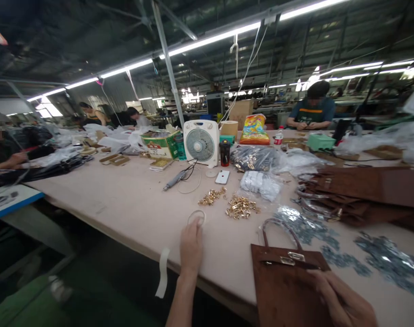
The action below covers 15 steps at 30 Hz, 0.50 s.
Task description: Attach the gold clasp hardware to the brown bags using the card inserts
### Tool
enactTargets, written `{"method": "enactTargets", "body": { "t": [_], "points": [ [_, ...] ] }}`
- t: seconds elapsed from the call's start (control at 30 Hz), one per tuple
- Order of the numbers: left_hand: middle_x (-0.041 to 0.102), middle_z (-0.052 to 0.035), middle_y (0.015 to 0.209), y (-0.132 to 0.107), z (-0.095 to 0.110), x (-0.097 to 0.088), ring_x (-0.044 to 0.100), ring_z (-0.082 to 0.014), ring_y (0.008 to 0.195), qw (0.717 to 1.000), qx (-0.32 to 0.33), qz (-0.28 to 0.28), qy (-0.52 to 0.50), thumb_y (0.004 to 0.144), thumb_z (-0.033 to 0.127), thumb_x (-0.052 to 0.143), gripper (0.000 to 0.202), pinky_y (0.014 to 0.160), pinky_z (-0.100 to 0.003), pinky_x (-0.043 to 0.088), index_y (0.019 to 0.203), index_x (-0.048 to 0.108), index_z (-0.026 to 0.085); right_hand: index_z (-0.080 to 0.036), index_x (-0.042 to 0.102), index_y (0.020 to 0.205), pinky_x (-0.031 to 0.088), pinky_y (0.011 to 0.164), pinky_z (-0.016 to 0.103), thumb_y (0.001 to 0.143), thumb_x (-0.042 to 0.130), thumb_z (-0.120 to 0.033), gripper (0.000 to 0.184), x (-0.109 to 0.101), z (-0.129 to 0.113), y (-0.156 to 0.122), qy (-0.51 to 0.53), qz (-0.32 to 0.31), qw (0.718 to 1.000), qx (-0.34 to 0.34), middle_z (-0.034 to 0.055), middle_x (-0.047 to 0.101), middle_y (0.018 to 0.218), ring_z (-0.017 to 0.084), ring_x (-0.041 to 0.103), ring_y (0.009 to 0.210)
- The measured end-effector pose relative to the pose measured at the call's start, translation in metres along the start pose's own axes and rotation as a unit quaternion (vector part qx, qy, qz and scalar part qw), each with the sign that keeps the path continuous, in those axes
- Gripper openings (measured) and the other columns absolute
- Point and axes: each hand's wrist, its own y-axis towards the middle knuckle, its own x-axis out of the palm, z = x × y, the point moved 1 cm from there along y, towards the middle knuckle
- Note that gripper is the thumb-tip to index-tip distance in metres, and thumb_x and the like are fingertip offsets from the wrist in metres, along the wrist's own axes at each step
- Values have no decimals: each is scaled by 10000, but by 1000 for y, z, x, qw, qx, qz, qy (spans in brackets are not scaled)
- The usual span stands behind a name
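My left hand (191,245) reaches onto the pale table (125,204), its fingertips on a clear roll of tape (197,217); whether it grips the roll I cannot tell. A white strip of tape (163,272) hangs off the table edge beside my wrist. My right hand (339,297) lies flat, fingers stretched, on the lower right of a brown leather handbag (281,286) with a metal clasp (291,259) and a curved handle. Two small heaps of gold metal fittings (241,206) lie just beyond the tape roll.
A white desk fan (202,143), a phone (222,177), a black cup (224,153), a pen-like corded tool (174,180), bags of parts and stacked brown bags (366,190) crowd the far side. Silvery plastic packets (387,261) are scattered at right. Other people sit across and at left.
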Motion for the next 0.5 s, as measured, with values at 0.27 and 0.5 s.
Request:
{"method": "enactTargets", "body": {
  "t": [0.27, 0.5],
  "points": [
    [727, -87, 1143, -12, 59, 25, 651, -243, 1052, 995, 76, -23, -60, 1058, 214, 518, 241, 950, -420, 530, 1266, 637, 228, -222, 777, 1034, 520, 559, 224, 983, 608, -533, 357, 39, -49, 2, 128, -81, 988, 17, 15, 657, 716, 152, 596, 534],
    [725, -75, 1071, 5, 44, 20, 651, -261, 999, 995, 43, -75, 52, 979, 78, 528, 260, 904, -436, 525, 1088, 708, 231, -218, 775, 1039, 522, 581, 231, 964, 637, -548, 366, 52, -46, 3, 155, -108, 981, 32, 23, 654, 729, 162, 595, 563]
  ]
}}
